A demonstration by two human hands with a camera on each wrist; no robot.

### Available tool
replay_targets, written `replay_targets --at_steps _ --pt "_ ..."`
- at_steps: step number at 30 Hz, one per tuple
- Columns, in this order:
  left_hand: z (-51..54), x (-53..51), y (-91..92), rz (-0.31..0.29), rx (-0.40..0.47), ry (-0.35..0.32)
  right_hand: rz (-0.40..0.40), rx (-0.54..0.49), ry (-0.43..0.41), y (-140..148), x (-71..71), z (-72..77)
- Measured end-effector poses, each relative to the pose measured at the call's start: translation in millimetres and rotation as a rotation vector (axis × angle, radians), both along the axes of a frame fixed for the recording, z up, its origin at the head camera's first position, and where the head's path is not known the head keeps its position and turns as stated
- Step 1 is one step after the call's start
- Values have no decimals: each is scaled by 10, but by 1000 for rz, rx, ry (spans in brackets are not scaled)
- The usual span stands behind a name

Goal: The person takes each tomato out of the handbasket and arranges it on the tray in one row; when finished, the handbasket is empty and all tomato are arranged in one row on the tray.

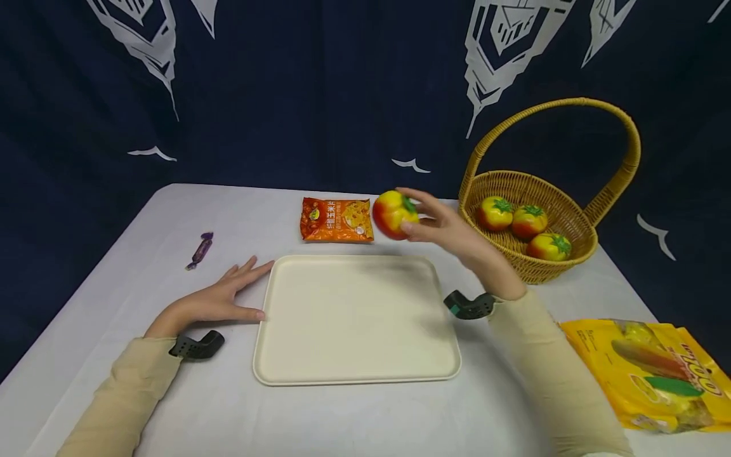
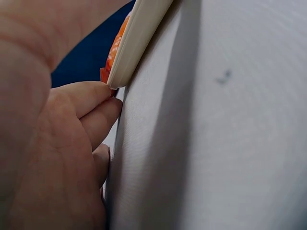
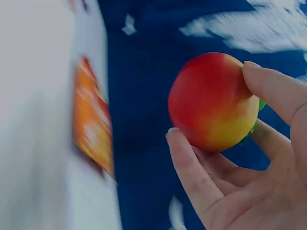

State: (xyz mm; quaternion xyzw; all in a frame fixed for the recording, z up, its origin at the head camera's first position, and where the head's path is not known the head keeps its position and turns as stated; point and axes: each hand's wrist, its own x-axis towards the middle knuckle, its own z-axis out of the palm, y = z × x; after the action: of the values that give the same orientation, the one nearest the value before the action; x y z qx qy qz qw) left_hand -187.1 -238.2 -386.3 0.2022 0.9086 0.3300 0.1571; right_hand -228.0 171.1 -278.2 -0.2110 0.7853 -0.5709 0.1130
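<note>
My right hand [image 1: 442, 225] grips a red and yellow fruit [image 1: 393, 214] with a green leafy top, held above the table behind the tray's right part. In the right wrist view the fingers and thumb are around the fruit [image 3: 213, 101]. My left hand [image 1: 219, 299] lies with fingers spread at the left edge of the cream tray [image 1: 356, 320], thumb and a fingertip touching the rim. The left wrist view shows fingertips against the tray's rim [image 2: 129, 52]. Nothing lies on the tray.
An orange snack packet [image 1: 337, 220] lies behind the tray, a purple wrapped candy [image 1: 200, 251] to the left. At the right back stands a wicker basket [image 1: 537, 273] holding three similar fruits [image 1: 529, 222]. A yellow bag [image 1: 657, 374] lies at the right front.
</note>
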Motion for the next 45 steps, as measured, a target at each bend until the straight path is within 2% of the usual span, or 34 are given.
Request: replay_targets --at_steps 6,9,13,20,25,39,45 --pt "-42 -30 14 -9 1 10 110 94 51 -646 -15 -375" --pt "-58 -40 15 -17 3 16 169 144 127 -891 -24 -514" --pt "-59 -42 11 -21 -1 24 206 225 239 -1148 -38 -624" --pt "-48 -56 17 -35 6 37 197 405 328 -1367 -60 -669" --pt "-23 -57 16 -48 12 44 213 499 339 -1434 -52 -664" --pt "-10 -73 12 -46 4 48 209 482 279 -1444 -102 -656" --pt "-64 -4 -18 -25 4 54 200 436 275 -1282 -65 -541"
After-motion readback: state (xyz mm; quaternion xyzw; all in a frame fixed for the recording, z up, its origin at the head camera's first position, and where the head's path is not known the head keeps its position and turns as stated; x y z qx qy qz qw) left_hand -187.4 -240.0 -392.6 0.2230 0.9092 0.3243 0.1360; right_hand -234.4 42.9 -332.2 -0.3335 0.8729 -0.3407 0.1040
